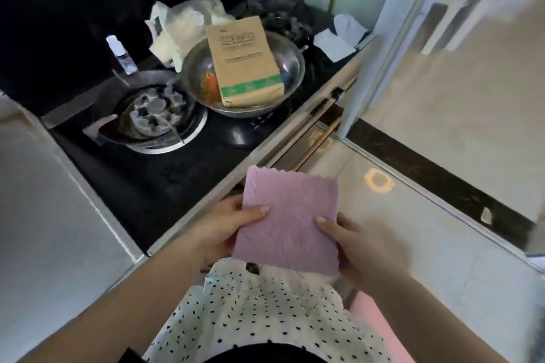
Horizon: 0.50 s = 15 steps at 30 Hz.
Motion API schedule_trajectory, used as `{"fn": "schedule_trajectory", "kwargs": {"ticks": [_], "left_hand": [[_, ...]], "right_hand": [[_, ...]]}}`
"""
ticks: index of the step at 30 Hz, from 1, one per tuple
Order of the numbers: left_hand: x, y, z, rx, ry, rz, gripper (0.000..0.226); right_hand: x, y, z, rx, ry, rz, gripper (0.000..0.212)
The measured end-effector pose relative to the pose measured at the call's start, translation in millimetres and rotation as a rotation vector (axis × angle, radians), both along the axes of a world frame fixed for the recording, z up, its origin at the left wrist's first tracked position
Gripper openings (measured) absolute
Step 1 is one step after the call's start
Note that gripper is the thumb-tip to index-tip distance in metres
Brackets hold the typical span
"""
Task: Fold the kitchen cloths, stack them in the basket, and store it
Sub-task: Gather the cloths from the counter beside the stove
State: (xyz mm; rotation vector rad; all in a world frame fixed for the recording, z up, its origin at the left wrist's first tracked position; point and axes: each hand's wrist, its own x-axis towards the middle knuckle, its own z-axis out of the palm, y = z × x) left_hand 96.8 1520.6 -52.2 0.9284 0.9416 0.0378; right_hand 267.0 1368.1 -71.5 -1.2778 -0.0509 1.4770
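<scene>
both thumbs press down on a pink cloth (287, 219), the other fingers curled beneath it. the left hand (233, 224) pinches its left edge, the right hand (351, 240) its lower right edge. the flat square cloth is held in the air just off the front edge of the black stovetop (153, 183).

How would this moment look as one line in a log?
step: folding | left hand: grips pink cloth | right hand: grips same cloth | basket: not in view

Fuzzy pink cloth (287, 221); shiny metal bowl (194, 68)
</scene>
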Motion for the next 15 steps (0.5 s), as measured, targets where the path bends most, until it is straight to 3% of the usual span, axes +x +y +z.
{"fn": "schedule_trajectory", "kwargs": {"ticks": [6,11,15], "left_hand": [[68,13,-12,-0.056,0.009,-0.162,0.047],[135,20,-18,-0.072,0.017,-0.332,0.046],[187,15,-22,-0.105,0.015,-0.474,0.035]], "right_hand": [[27,-20,-7,-0.038,0.025,-0.225,0.044],[53,-32,-8,-0.112,0.009,-0.432,0.052],[72,-46,-6,-0.116,0.003,-0.568,0.041]]}}
